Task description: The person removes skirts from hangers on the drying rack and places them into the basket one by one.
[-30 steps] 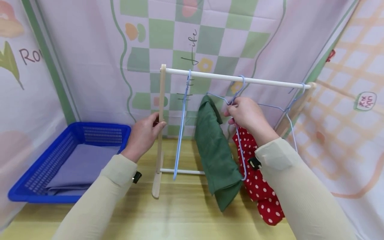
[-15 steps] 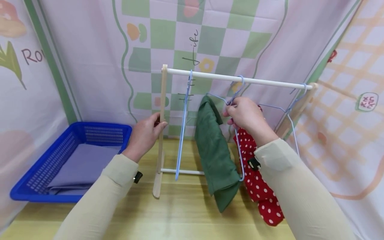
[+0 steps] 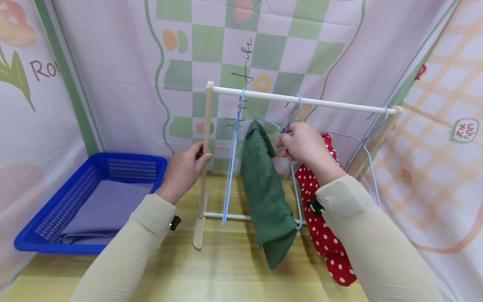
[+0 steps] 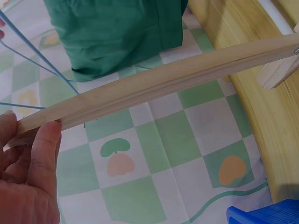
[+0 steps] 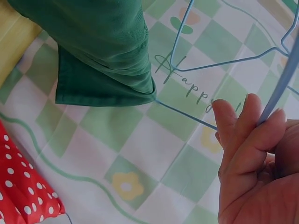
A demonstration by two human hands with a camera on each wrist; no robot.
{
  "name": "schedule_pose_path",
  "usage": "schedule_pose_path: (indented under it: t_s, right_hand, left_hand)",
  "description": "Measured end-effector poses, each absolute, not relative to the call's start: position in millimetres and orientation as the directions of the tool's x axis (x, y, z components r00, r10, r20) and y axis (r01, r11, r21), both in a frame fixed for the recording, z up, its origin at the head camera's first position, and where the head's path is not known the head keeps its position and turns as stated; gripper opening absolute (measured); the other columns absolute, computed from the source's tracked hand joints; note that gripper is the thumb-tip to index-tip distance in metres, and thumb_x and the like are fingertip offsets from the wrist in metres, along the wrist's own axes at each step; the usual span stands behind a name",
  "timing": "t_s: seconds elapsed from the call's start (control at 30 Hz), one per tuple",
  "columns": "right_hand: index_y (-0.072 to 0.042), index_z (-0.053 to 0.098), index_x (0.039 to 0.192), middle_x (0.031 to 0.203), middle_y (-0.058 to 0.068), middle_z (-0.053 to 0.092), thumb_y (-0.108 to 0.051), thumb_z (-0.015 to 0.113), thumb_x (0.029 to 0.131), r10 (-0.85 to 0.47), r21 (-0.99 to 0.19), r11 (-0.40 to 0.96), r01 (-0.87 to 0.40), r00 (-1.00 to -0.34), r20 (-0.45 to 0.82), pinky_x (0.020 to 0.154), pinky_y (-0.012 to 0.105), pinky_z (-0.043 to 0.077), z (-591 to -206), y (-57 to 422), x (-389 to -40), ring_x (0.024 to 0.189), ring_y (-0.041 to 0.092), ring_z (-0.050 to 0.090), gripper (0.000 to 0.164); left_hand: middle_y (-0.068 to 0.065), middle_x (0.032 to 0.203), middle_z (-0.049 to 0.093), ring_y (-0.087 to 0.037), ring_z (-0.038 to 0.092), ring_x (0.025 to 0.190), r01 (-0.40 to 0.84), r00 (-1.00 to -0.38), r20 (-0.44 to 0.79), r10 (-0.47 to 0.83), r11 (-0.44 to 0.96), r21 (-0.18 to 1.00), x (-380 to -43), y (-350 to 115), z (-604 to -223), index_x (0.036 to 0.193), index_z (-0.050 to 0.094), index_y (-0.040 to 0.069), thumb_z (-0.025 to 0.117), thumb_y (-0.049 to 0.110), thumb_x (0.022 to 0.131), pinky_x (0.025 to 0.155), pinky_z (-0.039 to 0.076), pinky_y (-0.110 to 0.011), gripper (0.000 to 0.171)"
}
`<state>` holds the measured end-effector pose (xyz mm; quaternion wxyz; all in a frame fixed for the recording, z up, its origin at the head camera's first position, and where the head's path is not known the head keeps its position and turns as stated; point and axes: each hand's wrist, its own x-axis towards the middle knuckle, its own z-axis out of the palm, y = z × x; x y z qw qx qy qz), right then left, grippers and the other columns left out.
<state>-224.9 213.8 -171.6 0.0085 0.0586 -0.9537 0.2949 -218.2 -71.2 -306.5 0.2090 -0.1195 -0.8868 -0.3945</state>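
My left hand (image 3: pixel 185 167) grips the wooden upright (image 3: pixel 209 113) at the left end of a small clothes rack, thumb on the near side. With its fingers my right hand (image 3: pixel 303 144) pinches a blue wire hanger (image 3: pixel 295 184) just below its hook, which sits over the white rail (image 3: pixel 320 102). A folded green cloth (image 3: pixel 264 193) drapes over that hanger; its lower fold also shows in the right wrist view. Left of it, a bare blue hanger (image 3: pixel 231 167) hangs on the rail. A red cloth with white dots (image 3: pixel 320 226) hangs farther right, partly behind my right forearm.
A blue plastic basket (image 3: pixel 56 209) holding a folded lavender cloth (image 3: pixel 103 209) stands left of the rack on the wooden table (image 3: pixel 226 268). Another blue hanger (image 3: pixel 371 167) hangs near the rack's right end. Printed fabric (image 3: pixel 294 25) stands close behind and at both sides.
My right hand has shifted the hanger with the green cloth a little left along the rail, away from the red dotted cloth. The left hand keeps its grip on the upright.
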Motion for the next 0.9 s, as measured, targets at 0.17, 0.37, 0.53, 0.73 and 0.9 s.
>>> schedule_pose_path:
  t_s: [0.17, 0.37, 0.53, 0.73, 0.9]
  right_hand:
    - [-0.001, 0.061, 0.122, 0.115, 0.013, 0.073, -0.022, 0.049, 0.110, -0.122, -0.568, 0.812, -0.134, -0.991, 0.060, 0.068, 0.027, 0.056, -172, 210, -225, 0.076, 0.016, 0.068, 0.027]
    - [0.000, 0.063, 0.118, 0.110, 0.014, 0.073, -0.020, 0.049, 0.109, -0.141, -0.558, 0.815, -0.159, -0.987, 0.075, 0.067, 0.027, 0.056, -172, 206, -226, 0.072, 0.016, 0.067, 0.026]
    - [0.000, 0.064, 0.115, 0.106, 0.014, 0.074, -0.018, 0.048, 0.108, -0.151, -0.563, 0.809, -0.166, -0.986, 0.074, 0.066, 0.027, 0.056, -173, 202, -225, 0.071, 0.016, 0.065, 0.025]
    - [-0.001, 0.064, 0.114, 0.108, 0.013, 0.075, -0.018, 0.048, 0.108, -0.155, -0.569, 0.805, -0.169, -0.985, 0.074, 0.066, 0.026, 0.057, -174, 197, -225, 0.072, 0.015, 0.067, 0.024]
    - [0.000, 0.064, 0.114, 0.108, 0.014, 0.075, -0.018, 0.048, 0.109, -0.168, -0.558, 0.809, -0.185, -0.982, 0.082, 0.066, 0.026, 0.058, -174, 194, -224, 0.073, 0.018, 0.069, 0.025]
  left_hand:
    - [-0.005, 0.106, 0.074, -0.022, 0.068, 0.086, 0.374, -0.886, 0.461, 0.049, 0.663, 0.649, -218, -71, -306, 0.128, 0.066, 0.013, 0.061, 0.032, 0.107, 0.070, 0.058, -0.040, 0.029]
    - [-0.006, 0.105, 0.074, -0.022, 0.068, 0.086, 0.375, -0.884, 0.465, 0.052, 0.672, 0.638, -218, -71, -305, 0.127, 0.066, 0.012, 0.060, 0.034, 0.107, 0.070, 0.057, -0.040, 0.030]
    - [-0.006, 0.105, 0.074, -0.022, 0.069, 0.086, 0.375, -0.883, 0.467, 0.051, 0.675, 0.635, -218, -71, -305, 0.128, 0.066, 0.012, 0.061, 0.033, 0.107, 0.071, 0.058, -0.040, 0.030]
    - [-0.006, 0.107, 0.074, -0.023, 0.069, 0.088, 0.374, -0.885, 0.463, 0.051, 0.670, 0.641, -218, -71, -305, 0.129, 0.066, 0.012, 0.061, 0.033, 0.107, 0.072, 0.059, -0.041, 0.031]
    - [-0.006, 0.106, 0.074, -0.023, 0.069, 0.087, 0.377, -0.884, 0.465, 0.052, 0.668, 0.641, -218, -72, -306, 0.128, 0.066, 0.012, 0.061, 0.033, 0.107, 0.072, 0.058, -0.041, 0.030]
